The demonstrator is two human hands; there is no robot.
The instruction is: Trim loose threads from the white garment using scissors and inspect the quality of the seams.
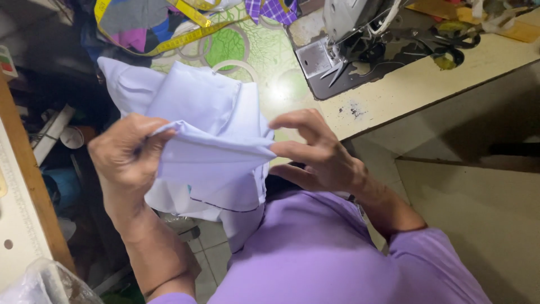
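Leftmost, a pale board with a wooden edge (28, 186) runs down the frame, with crinkled clear plastic (48, 284) at its lower end. Beside it lies a dark, cluttered gap where a small round white object (71, 137) sits among shadowed odds and ends too dim to tell apart. The left hand (126, 160) comes next, its grip closed on the white cloth (211, 135), fingers curled over a folded edge. That cloth hangs in the air between both hands, above the person's lap, bunched and folded, with a dark stitched line along a lower hem; its upper part hides some of the desk behind it. Above the cloth, a yellow measuring tape (180, 36) loops over a heap of coloured fabric scraps (132, 25), and a green-patterned covering (247, 56) spreads across the desk (427, 84). The right hand (315, 152) pinches the other end of the fold, thumb and fingers closed on the cloth, the forefinger arched above. Below both hands the person's purple shirt (315, 259) fills the foreground and blocks the view of the floor beneath. Further right, a grey sewing machine (360, 34) stands on the desk, its metal plate worn, with thread scraps and dark scissors (455, 48) near it. Tiled floor (478, 214) lies at the far right.
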